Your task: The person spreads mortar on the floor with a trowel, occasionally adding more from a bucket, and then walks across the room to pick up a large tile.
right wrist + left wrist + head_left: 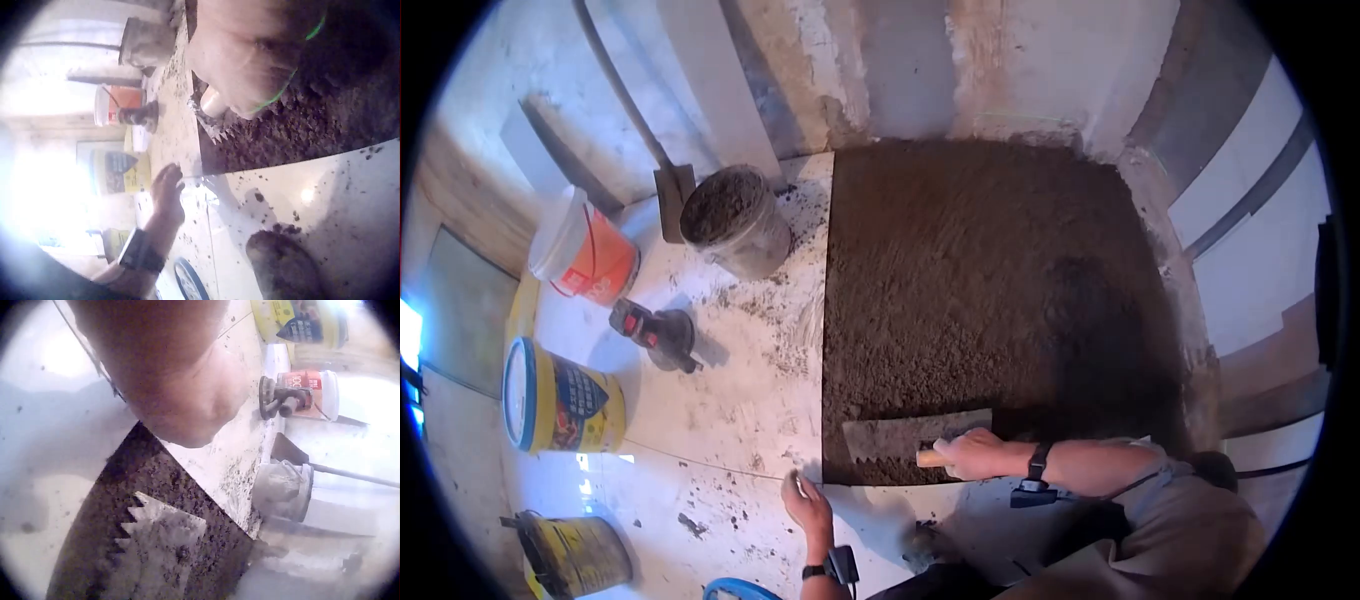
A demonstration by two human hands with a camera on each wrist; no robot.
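My right hand (978, 455) grips the wooden handle (930, 459) of a notched trowel (890, 437). The trowel's flat blade lies over the near edge of a bed of dark, crumbly mortar (960, 270), its teeth facing me. In the left wrist view the toothed blade (165, 534) shows against the mortar. My left hand (808, 510) is down by the near left corner of the bed, at the edge of the pale floor tiles (740, 420). Its fingers are loosely bent, with nothing visible in them, as the right wrist view also shows of that left hand (167, 195).
Left of the bed stand a mortar-filled bucket (758, 250), a shovel (672, 200), an orange-and-white bucket (605, 262), a dark handheld tool (662, 338) and yellow buckets (590, 408). A shoe (281, 262) is on the near tiles among crumbs. Walls border the bed's back and right.
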